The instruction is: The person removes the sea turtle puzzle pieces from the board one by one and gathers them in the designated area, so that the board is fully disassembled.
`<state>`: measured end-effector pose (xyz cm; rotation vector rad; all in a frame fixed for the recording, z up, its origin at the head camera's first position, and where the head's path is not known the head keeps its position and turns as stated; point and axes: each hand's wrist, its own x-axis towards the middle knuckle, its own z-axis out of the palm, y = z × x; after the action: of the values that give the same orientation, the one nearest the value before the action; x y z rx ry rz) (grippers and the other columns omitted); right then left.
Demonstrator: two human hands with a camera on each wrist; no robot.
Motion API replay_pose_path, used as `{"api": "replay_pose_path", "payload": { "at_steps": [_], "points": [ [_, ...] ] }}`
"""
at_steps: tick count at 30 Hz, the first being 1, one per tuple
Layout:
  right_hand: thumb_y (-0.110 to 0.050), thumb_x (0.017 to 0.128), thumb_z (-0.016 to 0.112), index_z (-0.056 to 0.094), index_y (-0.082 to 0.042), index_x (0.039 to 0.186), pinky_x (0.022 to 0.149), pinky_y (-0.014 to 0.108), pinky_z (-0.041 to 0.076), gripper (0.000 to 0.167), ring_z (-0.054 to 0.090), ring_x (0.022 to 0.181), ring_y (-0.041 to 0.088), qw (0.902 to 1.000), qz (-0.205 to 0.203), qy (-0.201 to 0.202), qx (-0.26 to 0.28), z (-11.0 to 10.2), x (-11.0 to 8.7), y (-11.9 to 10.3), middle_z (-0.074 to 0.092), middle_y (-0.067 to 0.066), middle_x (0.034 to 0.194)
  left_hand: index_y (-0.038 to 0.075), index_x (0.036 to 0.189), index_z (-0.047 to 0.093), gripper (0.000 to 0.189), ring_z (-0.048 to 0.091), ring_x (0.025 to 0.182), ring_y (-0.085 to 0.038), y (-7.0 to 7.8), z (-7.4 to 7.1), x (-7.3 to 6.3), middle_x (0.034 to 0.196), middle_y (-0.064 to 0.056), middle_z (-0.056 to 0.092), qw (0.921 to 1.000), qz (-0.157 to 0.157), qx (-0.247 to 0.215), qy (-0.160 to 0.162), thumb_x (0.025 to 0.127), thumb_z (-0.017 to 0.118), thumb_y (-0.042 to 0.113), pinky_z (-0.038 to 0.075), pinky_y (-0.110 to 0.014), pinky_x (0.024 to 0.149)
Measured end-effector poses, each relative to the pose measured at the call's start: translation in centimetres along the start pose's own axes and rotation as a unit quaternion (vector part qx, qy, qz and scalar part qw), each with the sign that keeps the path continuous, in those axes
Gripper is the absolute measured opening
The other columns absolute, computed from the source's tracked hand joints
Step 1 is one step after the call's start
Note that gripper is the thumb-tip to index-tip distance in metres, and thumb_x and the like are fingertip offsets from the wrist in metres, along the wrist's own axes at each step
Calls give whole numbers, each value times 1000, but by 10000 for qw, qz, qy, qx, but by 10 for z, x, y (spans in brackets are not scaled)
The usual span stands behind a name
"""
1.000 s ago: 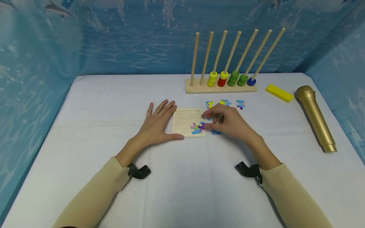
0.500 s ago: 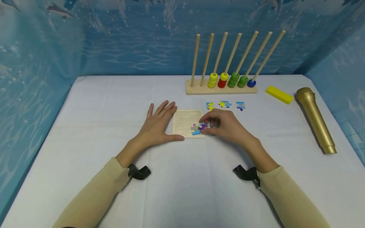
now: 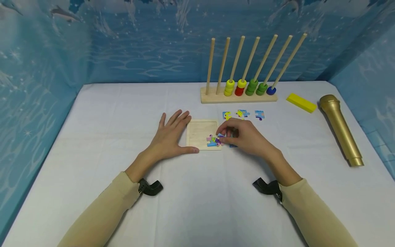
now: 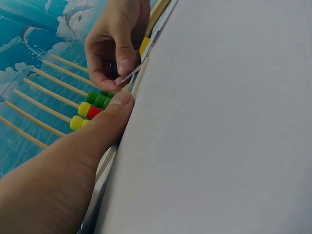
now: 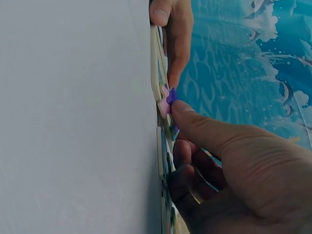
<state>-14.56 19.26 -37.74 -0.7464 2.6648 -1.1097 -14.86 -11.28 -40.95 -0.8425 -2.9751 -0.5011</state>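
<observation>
A square wooden puzzle tray (image 3: 197, 132) lies mid-table with a few joined jigsaw pieces (image 3: 212, 143) in its near right corner. My left hand (image 3: 169, 135) rests along the tray's left side, fingers spread, thumb at the near edge. My right hand (image 3: 245, 135) pinches a purple and pink puzzle piece (image 5: 169, 100) between thumb and fingers, tilted over the tray's right rim. In the left wrist view this piece shows as a thin edge above the left thumb (image 4: 119, 100). Other loose pieces lie partly hidden beneath the right hand.
Behind the tray lie several loose puzzle pieces, one blue (image 3: 259, 114) and one with a yellow figure (image 3: 227, 115). A wooden peg rack with coloured beads (image 3: 239, 98) stands at the back. To the right are a yellow block (image 3: 301, 102) and a gold microphone (image 3: 342, 130).
My right hand has shifted slightly left toward the tray's corner with the pinched piece, then tilted it there. My left hand stays in place.
</observation>
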Motion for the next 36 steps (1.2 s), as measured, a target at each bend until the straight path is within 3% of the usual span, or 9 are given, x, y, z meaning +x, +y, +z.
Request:
{"api": "replay_pose_path", "payload": {
  "at_steps": [9, 13, 18, 23, 28, 31, 36],
  "points": [
    [-20, 98, 78, 77, -17, 105, 78, 26, 55, 8, 64, 89, 20, 9972, 409, -101, 612, -22, -2, 14, 72, 1, 94, 14, 167, 30, 120, 9, 165, -25, 0, 1, 0, 176, -2, 22, 10000, 8, -9, 2, 78, 71, 82, -3, -68, 128],
    [-21, 99, 76, 77, -16, 108, 74, 26, 56, 11, 65, 88, 23, 9945, 713, 141, 755, -43, -8, 26, 74, 3, 98, 14, 168, 30, 121, 8, 166, -24, 1, 1, 1, 177, -1, 22, 10000, -1, 9, -10, 77, 71, 83, -3, -67, 128],
    [-24, 101, 75, 75, -15, 116, 62, 31, 53, 18, 63, 86, 24, 9882, 1307, 587, 535, -71, -20, 45, 74, 3, 101, 14, 168, 29, 121, 7, 166, -24, 0, 1, 0, 177, -1, 21, 10000, -22, 34, -21, 77, 71, 83, -3, -67, 128],
    [-29, 101, 74, 72, -9, 123, 61, 30, 49, 30, 61, 82, 23, 9794, 1857, 671, 428, -89, -31, 64, 73, 2, 99, 14, 168, 30, 121, 8, 165, -24, 1, 1, -1, 177, -1, 22, 10000, -64, 17, -20, 77, 71, 83, -3, -67, 128],
    [-31, 100, 75, 70, -5, 125, 64, 28, 50, 37, 61, 78, 21, 9702, 2300, 637, 429, -92, -34, 75, 74, 0, 92, 15, 168, 29, 121, 8, 165, -24, 0, 1, -1, 177, -1, 21, 10000, -80, -13, -29, 77, 71, 83, -2, -66, 128],
    [-29, 100, 75, 70, -4, 124, 65, 27, 51, 34, 61, 80, 23, 9688, 2375, 652, 277, -91, -35, 77, 75, 5, 95, 15, 168, 29, 121, 8, 165, -24, 0, 0, -1, 177, -1, 21, 10000, -74, -13, -35, 77, 71, 83, -3, -66, 128],
    [-49, 96, 76, 74, -6, 114, 61, 28, 47, 47, 59, 81, 25, 9571, 2567, 1288, -387, -90, -37, 73, 73, 12, 96, 15, 168, 29, 120, 8, 165, -24, 1, 0, -1, 177, -1, 21, 9999, -86, -34, -46, 77, 72, 81, -4, -66, 128]
  ]
}}
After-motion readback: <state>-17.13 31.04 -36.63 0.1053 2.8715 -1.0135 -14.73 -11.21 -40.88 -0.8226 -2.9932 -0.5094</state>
